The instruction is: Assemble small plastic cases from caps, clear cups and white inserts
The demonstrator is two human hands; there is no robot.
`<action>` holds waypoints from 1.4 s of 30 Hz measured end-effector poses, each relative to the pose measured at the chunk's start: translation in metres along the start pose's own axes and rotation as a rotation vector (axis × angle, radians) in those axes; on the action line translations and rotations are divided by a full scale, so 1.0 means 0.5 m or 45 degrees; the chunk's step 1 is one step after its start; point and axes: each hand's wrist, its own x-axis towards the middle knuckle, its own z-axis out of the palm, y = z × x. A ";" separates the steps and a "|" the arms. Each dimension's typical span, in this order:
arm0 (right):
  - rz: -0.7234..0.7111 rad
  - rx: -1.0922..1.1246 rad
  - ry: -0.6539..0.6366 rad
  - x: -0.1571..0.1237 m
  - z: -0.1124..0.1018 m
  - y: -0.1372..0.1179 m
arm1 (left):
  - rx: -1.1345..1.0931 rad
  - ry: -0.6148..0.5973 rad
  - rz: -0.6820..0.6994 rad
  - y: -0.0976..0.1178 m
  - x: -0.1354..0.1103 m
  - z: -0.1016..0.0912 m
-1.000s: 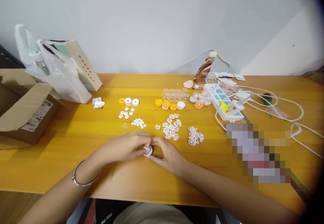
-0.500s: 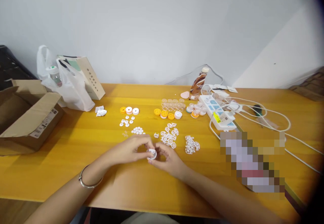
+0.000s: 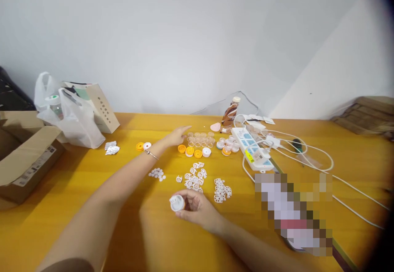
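Note:
Near the table's front, my right hand (image 3: 200, 210) grips a white round plastic cap (image 3: 177, 205) by its side between thumb and fingers. The cap's hollow face is turned to the left, and a small white piece shows at its rim. My left hand (image 3: 177, 136) is stretched far forward with its fingers extended, at the left edge of the rows of clear plastic rings (image 3: 201, 140). Whether its fingertips touch a ring I cannot tell. Just in front of that hand stand several orange and white caps (image 3: 190, 152). White spoked pieces (image 3: 193, 179) lie in a loose pile beyond my right hand.
Another pile of spoked pieces (image 3: 222, 190) and small white discs (image 3: 157, 173) lie on the table. A power strip (image 3: 252, 149) with cables, a brown bottle (image 3: 230, 114) and assembled caps (image 3: 227, 145) are to the right. At left are a cardboard box (image 3: 27, 165) and a plastic bag (image 3: 81, 120).
My left hand has let go of the white piece and moved forward to the clear rings. My right hand now holds the white cap alone, slightly nearer me. The view has tilted upward.

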 end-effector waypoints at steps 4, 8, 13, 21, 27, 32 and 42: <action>0.027 0.051 0.026 -0.002 -0.003 0.002 | -0.041 -0.022 -0.020 -0.022 0.028 0.031; 0.075 0.090 0.034 -0.003 -0.003 0.000 | -0.093 0.037 -0.062 -0.031 0.021 0.029; 0.009 0.115 0.017 -0.004 -0.006 0.001 | -0.217 0.206 -0.074 0.002 -0.050 -0.031; -0.088 0.063 0.168 0.005 -0.029 -0.036 | -0.571 -0.204 0.075 0.148 -0.262 -0.132; -0.168 -0.098 0.170 0.002 -0.029 -0.062 | -0.412 -0.340 0.089 0.197 -0.277 -0.115; -0.184 -0.157 0.188 -0.003 -0.029 -0.062 | -0.346 -0.414 0.119 0.198 -0.272 -0.091; -0.246 -0.342 0.228 -0.008 -0.029 -0.059 | -0.361 -0.406 0.152 0.205 -0.276 -0.078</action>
